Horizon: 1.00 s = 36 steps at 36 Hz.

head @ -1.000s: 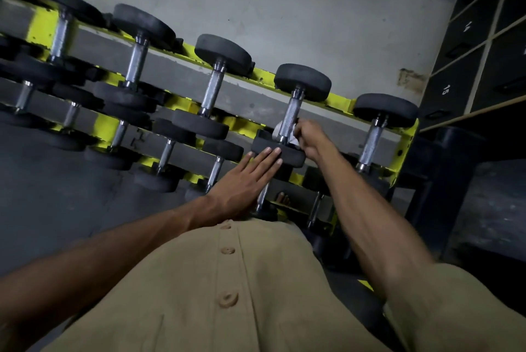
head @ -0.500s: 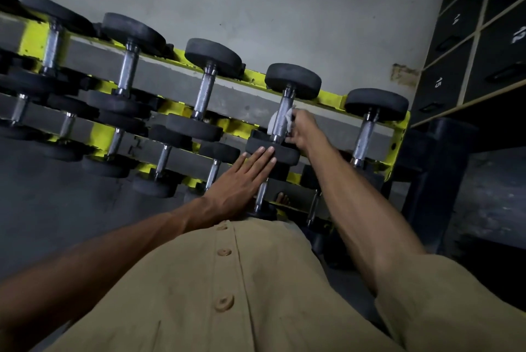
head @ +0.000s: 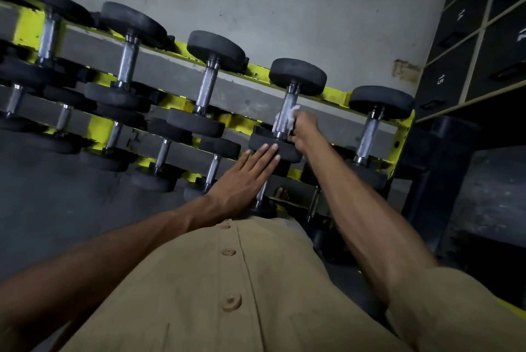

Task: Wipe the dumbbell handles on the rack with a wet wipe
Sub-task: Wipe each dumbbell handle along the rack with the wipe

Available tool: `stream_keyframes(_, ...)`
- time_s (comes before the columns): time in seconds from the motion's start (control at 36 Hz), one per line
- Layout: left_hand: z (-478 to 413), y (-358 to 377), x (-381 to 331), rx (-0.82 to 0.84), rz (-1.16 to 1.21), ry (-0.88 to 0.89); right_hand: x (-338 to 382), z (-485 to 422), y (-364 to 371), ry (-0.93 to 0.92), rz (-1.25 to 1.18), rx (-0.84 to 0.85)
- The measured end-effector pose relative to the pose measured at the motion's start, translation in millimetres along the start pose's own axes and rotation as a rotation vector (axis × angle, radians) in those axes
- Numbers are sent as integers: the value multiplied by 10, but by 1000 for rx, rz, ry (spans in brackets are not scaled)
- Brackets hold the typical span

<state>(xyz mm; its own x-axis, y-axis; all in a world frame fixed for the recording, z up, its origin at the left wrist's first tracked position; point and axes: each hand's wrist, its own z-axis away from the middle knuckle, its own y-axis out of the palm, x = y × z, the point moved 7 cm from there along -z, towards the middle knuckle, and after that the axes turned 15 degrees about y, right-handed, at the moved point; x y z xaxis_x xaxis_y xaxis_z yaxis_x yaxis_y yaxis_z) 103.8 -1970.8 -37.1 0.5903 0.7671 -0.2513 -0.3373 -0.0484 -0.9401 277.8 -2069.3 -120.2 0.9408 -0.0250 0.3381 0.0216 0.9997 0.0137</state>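
Observation:
A yellow and grey rack [head: 336, 97] holds rows of black dumbbells with chrome handles. On the top row, the second dumbbell from the right has its handle [head: 287, 109] wrapped by a white wet wipe [head: 291, 117], which my right hand [head: 304, 126] grips against the lower part of the handle. My left hand [head: 244, 178] lies flat with straight fingers, its fingertips pressing the near black head [head: 290, 154] of that same dumbbell.
Other dumbbells sit left [head: 209, 87] and right [head: 370, 129] on the top row, with more on lower rows [head: 163, 152]. Dark numbered lockers [head: 455, 67] stand at the right. A grey wall [head: 284, 4] rises behind the rack. My tan shirt fills the foreground.
My right hand with the wipe slid up the handle, then came back down toward the near head. The left hand stayed pressed on the dumbbell head. The view shifted slightly.

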Motion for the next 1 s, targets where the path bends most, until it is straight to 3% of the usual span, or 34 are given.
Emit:
stream_keyframes(0.11,-5,-13,13,-47,-14,16,185,47,8,-35,-36,-24)
stream_keyframes(0.25,-2,-4,4,-27,-24,18,501,56,98,-156,-9,-246)
stream_keyframes(0.36,0,28,40,-53,-21,14,214,372,57,-426,-25,-385)
stream_keyframes(0.5,-22,39,38,8,-7,13,279,730,58,-883,360,-548)
stream_keyframes(0.58,-21,40,32,-11,0,12,258,772,240,-1175,908,-517)
stream_keyframes(0.75,-14,33,41,-18,-15,20,205,525,494,-1295,1961,-427)
stream_keyframes(0.86,-10,45,58,-20,-28,19,268,560,455,-1500,2153,-278)
stream_keyframes(1.0,-17,50,46,-33,-38,12,471,616,400,-1512,2146,-407)
